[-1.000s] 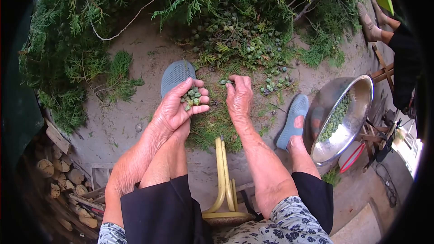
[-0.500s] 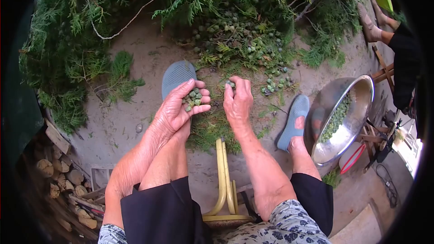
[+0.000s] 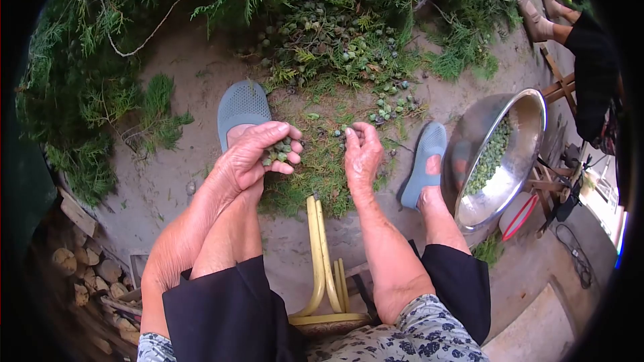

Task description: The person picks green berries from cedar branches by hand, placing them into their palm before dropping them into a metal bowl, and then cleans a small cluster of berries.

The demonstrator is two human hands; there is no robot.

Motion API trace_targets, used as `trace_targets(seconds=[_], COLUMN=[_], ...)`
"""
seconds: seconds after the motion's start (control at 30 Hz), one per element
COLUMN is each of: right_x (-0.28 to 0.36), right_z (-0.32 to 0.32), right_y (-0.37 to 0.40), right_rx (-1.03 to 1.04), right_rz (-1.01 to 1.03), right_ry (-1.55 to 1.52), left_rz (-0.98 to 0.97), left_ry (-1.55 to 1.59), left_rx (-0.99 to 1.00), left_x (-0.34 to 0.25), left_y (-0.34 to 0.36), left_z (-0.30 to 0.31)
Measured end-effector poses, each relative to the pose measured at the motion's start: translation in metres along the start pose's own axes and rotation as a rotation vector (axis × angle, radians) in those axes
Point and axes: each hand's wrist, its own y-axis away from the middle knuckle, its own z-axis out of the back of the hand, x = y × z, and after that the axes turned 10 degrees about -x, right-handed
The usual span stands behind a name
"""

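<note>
Head camera shows the person's left hand [image 3: 249, 153] cupped, its fingers curled around several green cones [image 3: 276, 152] lying against the palm. Apart from it, the right hand [image 3: 363, 159] pinches a single cone [image 3: 345, 129] at the tips of thumb and fingers. Loose cones [image 3: 391, 108] lie on the ground just beyond that hand; the metal basin [image 3: 488, 209], tilted, holds more well to its right.

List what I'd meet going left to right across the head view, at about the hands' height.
Leafy branches → left hand cupping green cones → right hand → right shoe → metal bowl.
</note>
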Motion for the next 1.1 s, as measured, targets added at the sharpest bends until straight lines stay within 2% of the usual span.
trace_targets(seconds=[0.07, 0.1, 0.17, 0.2, 0.27, 0.3, 0.37, 0.4, 0.47, 0.5, 0.53, 0.6, 0.67, 0.73, 0.77, 0.87, 0.93, 0.97, 1.07, 1.1], right_x=[-0.001, -0.004, -0.009, -0.004, 0.004, 0.018, 0.05, 0.054, 0.059, 0.046, 0.034, 0.01, -0.007, -0.01, -0.012, -0.004, 0.024, 0.039, 0.056, 0.051], right_z=[-0.005, -0.006, -0.008, -0.006, 0.001, 0.006, 0.017, 0.019, 0.022, 0.019, 0.016, 0.007, -0.002, -0.007, -0.007, -0.004, 0.005, 0.009, 0.017, 0.017], right_y=[-0.005, -0.006, -0.007, -0.006, 0.0, 0.007, 0.026, 0.032, 0.037, 0.034, 0.028, 0.017, 0.013, 0.011, 0.01, 0.009, 0.019, 0.027, 0.047, 0.049], right_rx=[0.031, 0.033, 0.041, 0.039, 0.039, 0.038, 0.18, 0.179, 0.412, 0.345, 0.345, 0.13, 0.129, 0.097, 0.098, 0.076, 0.049, 0.088, 0.431, 0.417], right_rz=[0.091, 0.09, 0.267, 0.267, 0.049, 0.048, -0.242, -0.244, -0.265, -0.237, -0.237, -0.012, 0.044, 0.283, 0.282, 0.225, 0.03, -0.02, -0.208, -0.206], right_ry=[0.13, 0.127, 0.215, 0.215, 0.078, 0.079, -0.261, -0.26, -0.443, -0.277, -0.279, 0.072, 0.099, 0.255, 0.255, 0.228, 0.063, -0.02, -0.371, -0.351], left_rz=[0.106, 0.1, 0.099, 0.097, 0.104, 0.111, 0.102, 0.086, 0.119, 0.148, 0.148, 0.162, 0.155, 0.147, 0.143, 0.147, 0.158, 0.149, 0.138, 0.13], left_ry=[-0.018, -0.046, -0.051, -0.054, -0.058, -0.059, -0.058, -0.059, -0.058, -0.055, -0.056, -0.055, -0.057, -0.057, -0.083, -0.1, -0.088, -0.087, -0.065, -0.045], left_rx=[0.047, 0.052, 0.047, 0.044, 0.028, 0.008, 0.004, 0.001, 0.032, 0.062, 0.062, 0.066, 0.079, 0.092, 0.075, 0.053, 0.048, 0.019, -0.002, 0.002], left_x=[0.004, 0.005, 0.005, 0.006, 0.006, 0.007, 0.005, 0.004, 0.004, 0.004, 0.004, 0.006, 0.006, 0.005, 0.005, 0.005, 0.004, 0.003, 0.002, 0.001], left_y=[-0.006, -0.007, -0.008, -0.009, -0.011, -0.012, -0.009, -0.008, -0.008, -0.008, -0.01, -0.013, -0.013, -0.012, -0.01, -0.012, -0.012, -0.01, -0.005, -0.004], left_z=[-0.001, -0.001, 0.0, -0.001, -0.002, -0.002, -0.006, -0.008, -0.007, -0.006, -0.004, 0.0, 0.002, 0.0, -0.002, -0.002, -0.004, -0.008, -0.012, -0.011])
